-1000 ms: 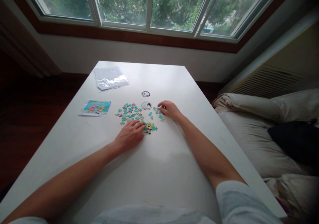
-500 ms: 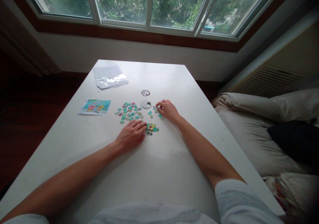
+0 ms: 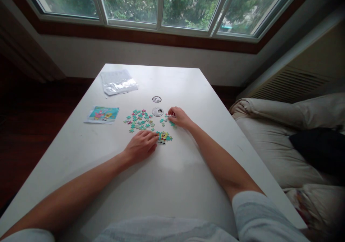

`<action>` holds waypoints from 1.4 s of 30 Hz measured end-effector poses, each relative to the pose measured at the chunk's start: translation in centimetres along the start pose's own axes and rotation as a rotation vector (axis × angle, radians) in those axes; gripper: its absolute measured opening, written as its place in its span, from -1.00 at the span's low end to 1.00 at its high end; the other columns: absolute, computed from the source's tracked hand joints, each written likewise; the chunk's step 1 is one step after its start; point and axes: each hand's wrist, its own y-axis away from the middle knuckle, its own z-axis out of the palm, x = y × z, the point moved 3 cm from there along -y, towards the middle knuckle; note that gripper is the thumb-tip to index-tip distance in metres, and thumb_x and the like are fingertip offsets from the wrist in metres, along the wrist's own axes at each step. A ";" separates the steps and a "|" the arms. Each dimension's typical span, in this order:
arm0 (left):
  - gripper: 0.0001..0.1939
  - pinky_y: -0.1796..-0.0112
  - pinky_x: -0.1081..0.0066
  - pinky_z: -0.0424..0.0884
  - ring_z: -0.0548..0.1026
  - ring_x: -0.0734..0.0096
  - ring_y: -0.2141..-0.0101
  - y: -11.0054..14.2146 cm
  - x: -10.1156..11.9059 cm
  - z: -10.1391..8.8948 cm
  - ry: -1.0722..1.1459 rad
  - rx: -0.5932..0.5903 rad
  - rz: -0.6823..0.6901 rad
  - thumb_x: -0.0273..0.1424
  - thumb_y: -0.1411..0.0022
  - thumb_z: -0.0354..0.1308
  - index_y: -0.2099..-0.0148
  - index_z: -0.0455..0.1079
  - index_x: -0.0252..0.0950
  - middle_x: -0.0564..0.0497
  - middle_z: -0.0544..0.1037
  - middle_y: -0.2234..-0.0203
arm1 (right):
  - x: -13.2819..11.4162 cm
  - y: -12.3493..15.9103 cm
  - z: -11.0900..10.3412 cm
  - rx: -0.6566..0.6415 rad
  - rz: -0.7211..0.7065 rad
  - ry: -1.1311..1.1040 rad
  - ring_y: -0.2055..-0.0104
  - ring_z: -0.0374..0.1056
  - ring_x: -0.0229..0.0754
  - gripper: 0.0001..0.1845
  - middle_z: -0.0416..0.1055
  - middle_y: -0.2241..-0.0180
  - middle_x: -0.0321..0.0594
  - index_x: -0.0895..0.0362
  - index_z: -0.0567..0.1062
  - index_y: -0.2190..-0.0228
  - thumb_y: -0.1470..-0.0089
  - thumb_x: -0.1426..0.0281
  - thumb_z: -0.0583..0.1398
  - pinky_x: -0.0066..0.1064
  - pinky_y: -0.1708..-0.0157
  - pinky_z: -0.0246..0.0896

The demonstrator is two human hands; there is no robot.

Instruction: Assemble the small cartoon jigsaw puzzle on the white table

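My left hand (image 3: 142,144) lies on the table with its fingers stretched out, the tips touching the left edge of a small joined section of jigsaw puzzle (image 3: 163,137). That section shows a yellow cartoon figure on green. To the upper right, my right hand (image 3: 180,117) has its thumb and forefinger brought together over a few loose puzzle pieces (image 3: 162,122); a piece seems to be in the pinch, though it is mostly hidden. Beyond my left hand spreads a pile of loose, mostly green puzzle pieces (image 3: 140,119), with some pink ones among them.
A picture sheet (image 3: 104,115) with cartoon figures lies left of the pile on the white table (image 3: 172,184). Clear plastic bags (image 3: 120,82) rest at the far left corner. Two round discs (image 3: 157,111) sit beyond the pieces. A beige sofa (image 3: 258,138) stands to the right.
My right hand has shifted very slightly over the loose pieces. The left hand stays at the joined section, whose lower part shows a little more. The whole view has tilted slightly.
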 end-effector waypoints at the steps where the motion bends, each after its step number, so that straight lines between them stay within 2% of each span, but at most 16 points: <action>1: -0.67 -0.10 0.15 0.35 0.42 0.18 -0.09 0.0 0.0 0.0 -0.001 -0.005 0.004 -0.41 -0.40 0.06 -0.17 0.39 -0.24 -0.09 0.51 -0.10 | -0.2 0.1 0.0 0.015 -0.018 -0.018 0.20 0.30 -0.14 -0.83 0.46 0.28 -0.22 0.10 0.51 0.26 -0.02 0.45 0.27 -0.35 0.13 0.17; 5: -0.65 -0.11 0.15 0.35 0.42 0.19 -0.09 0.0 0.0 0.0 0.006 -0.014 0.012 -0.42 -0.41 0.04 -0.21 0.36 -0.24 -0.09 0.50 -0.12 | -0.9 0.3 0.0 0.030 -0.100 -0.108 0.27 0.31 -0.19 -0.84 0.49 0.37 -0.27 0.09 0.54 0.26 -0.06 0.48 0.23 -0.40 0.19 0.17; 10: -0.65 -0.12 0.13 0.35 0.40 0.18 -0.10 0.1 -0.1 0.1 0.020 -0.018 0.017 -0.43 -0.40 0.04 -0.19 0.37 -0.23 -0.09 0.49 -0.12 | -1.6 0.4 0.0 0.017 -0.146 -0.270 0.37 0.29 -0.28 -0.80 0.51 0.37 -0.28 0.13 0.59 0.22 -0.12 0.44 0.19 -0.45 0.29 0.17; 16: -0.68 -0.08 0.13 0.36 0.40 0.16 -0.10 0.1 -0.1 -0.1 0.034 -0.029 0.036 -0.42 -0.41 0.03 -0.16 0.39 -0.21 -0.08 0.49 -0.12 | -3.2 0.8 1.5 -0.183 -0.141 -0.455 0.42 0.28 -0.30 -0.71 0.50 0.40 -0.28 0.15 0.59 0.12 -0.16 0.34 0.20 -0.49 0.37 0.16; 25: -0.74 -0.07 0.16 0.35 0.41 0.19 -0.08 0.0 0.1 -0.2 0.032 -0.039 0.042 -0.43 -0.44 -0.01 -0.09 0.41 -0.22 -0.05 0.51 -0.11 | -5.4 1.5 1.9 -0.307 -0.245 -0.398 0.38 0.31 -0.30 -0.81 0.53 0.39 -0.28 0.16 0.61 0.23 -0.11 0.42 0.24 -0.50 0.33 0.14; 30: -0.74 -0.06 0.16 0.35 0.42 0.18 -0.07 0.1 0.1 -0.2 0.027 -0.039 0.044 -0.42 -0.45 -0.02 -0.09 0.41 -0.23 -0.06 0.51 -0.10 | -5.5 1.6 1.8 -0.330 -0.251 -0.339 0.40 0.28 -0.32 -0.81 0.51 0.41 -0.30 0.15 0.62 0.23 -0.10 0.45 0.24 -0.51 0.34 0.12; 38: -0.74 -0.05 0.17 0.35 0.42 0.18 -0.07 0.0 0.1 -0.3 0.023 -0.044 0.041 -0.42 -0.44 -0.01 -0.08 0.40 -0.22 -0.05 0.50 -0.10 | -5.5 1.6 1.8 -0.373 -0.270 -0.366 0.36 0.34 -0.28 -0.82 0.54 0.36 -0.28 0.14 0.63 0.23 -0.11 0.44 0.25 -0.49 0.32 0.16; 42: -0.74 -0.03 0.16 0.35 0.42 0.18 -0.05 -0.1 0.1 -0.4 0.017 -0.039 0.048 -0.41 -0.44 -0.01 -0.09 0.40 -0.22 -0.07 0.52 -0.07 | -6.0 1.6 1.5 -0.362 -0.290 -0.315 0.39 0.29 -0.29 -0.84 0.50 0.41 -0.29 0.14 0.63 0.26 -0.10 0.46 0.25 -0.48 0.33 0.14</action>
